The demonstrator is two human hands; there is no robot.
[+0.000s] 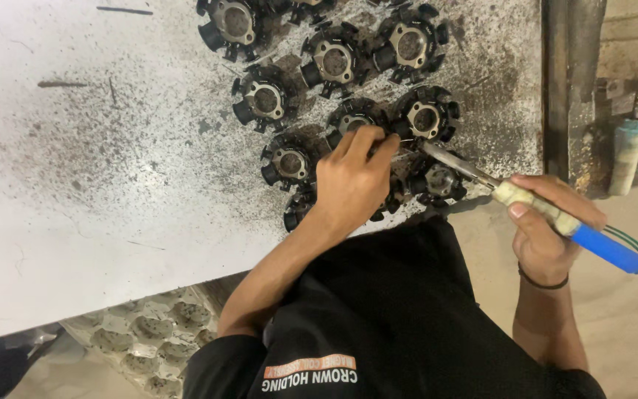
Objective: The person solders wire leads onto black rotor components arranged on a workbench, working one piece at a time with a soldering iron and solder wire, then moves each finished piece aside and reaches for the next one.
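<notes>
The right hand [551,229] was wrapped firmly around the soldering iron [548,210], fingers curled over its pale taped grip, the blue end of the handle trailing out past the wrist side. The iron's metal shaft reached away from that hand toward the left hand [350,185], whose thumb and forefinger were pinched together on something too thin to identify, perhaps a wire or strand of solder, right at the iron's tip. Both met at the edge of a black stator core [356,122], which lay just beyond the left fingertips on the white, soot-speckled desk [75,185], touching or nearly touching its neighbours in a cluster of similar cores [334,60].

To do this well, the tip probably needed to rest steadily on the joint itself, not on the black winding slots beside it. The pinching fingers sat very close to the hot tip, so a longer hold on the strand looked safer, as did bracing the left wrist against the desk.
</notes>
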